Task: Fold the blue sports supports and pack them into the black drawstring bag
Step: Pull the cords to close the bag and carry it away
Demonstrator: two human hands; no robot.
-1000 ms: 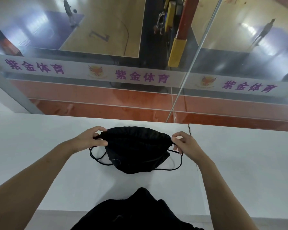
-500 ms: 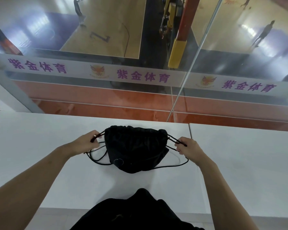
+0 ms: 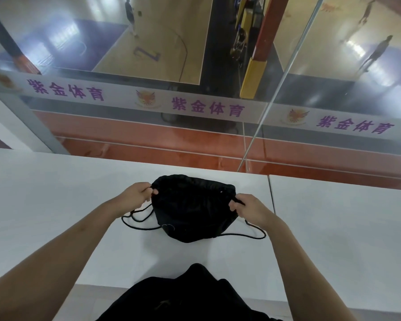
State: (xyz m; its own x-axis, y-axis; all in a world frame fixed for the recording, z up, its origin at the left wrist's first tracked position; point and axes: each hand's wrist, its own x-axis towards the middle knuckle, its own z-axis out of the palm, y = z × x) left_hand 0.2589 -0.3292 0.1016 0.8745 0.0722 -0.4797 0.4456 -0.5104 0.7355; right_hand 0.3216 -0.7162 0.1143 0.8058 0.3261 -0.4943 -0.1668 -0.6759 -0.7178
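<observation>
Both hands, left hand (image 3: 138,195) and right hand (image 3: 249,208), pinched the cords of the black drawstring bag (image 3: 195,208) on the desk (image 3: 56,205); since a moment earlier its mouth had cinched tighter, suggesting packing was finished.

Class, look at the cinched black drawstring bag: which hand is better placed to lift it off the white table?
Probably left: the left hand pinches the cords at the black drawstring bag's gathered mouth; the right hand grips lower on its side.

Black drawstring bag (image 3: 195,209) bulging, mouth cinched, on table.
</observation>
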